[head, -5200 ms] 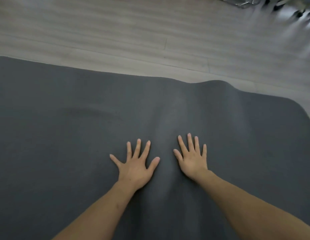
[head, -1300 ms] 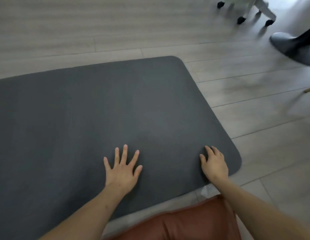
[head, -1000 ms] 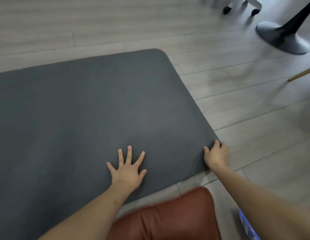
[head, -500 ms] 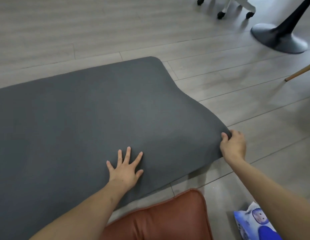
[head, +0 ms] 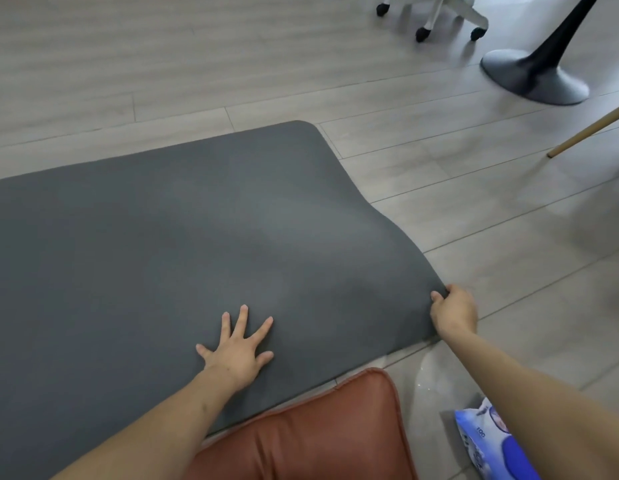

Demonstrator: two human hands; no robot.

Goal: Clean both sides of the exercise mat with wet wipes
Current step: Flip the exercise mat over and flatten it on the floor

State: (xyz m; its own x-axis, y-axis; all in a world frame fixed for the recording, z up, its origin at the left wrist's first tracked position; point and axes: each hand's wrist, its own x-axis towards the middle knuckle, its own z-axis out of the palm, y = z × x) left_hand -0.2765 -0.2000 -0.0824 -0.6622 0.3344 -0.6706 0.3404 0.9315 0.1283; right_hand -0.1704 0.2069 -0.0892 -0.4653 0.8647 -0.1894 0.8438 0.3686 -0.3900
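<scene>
The right hand (head: 453, 311) pinches the near corner of the flat dark grey foam exercise mat (head: 183, 244), raising it slightly. From this grip the mat stretches away leftward along its long axis. The left hand (head: 238, 351) presses flat on the mat, fingers spread, left of the grip.

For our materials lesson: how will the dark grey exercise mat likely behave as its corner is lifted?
The dark grey exercise mat is probably floppy: it bows in a soft curve where the right hand grips its corner. It seems light, since one hand raises it. The flat left hand pressing it suggests it might otherwise slide.
</scene>
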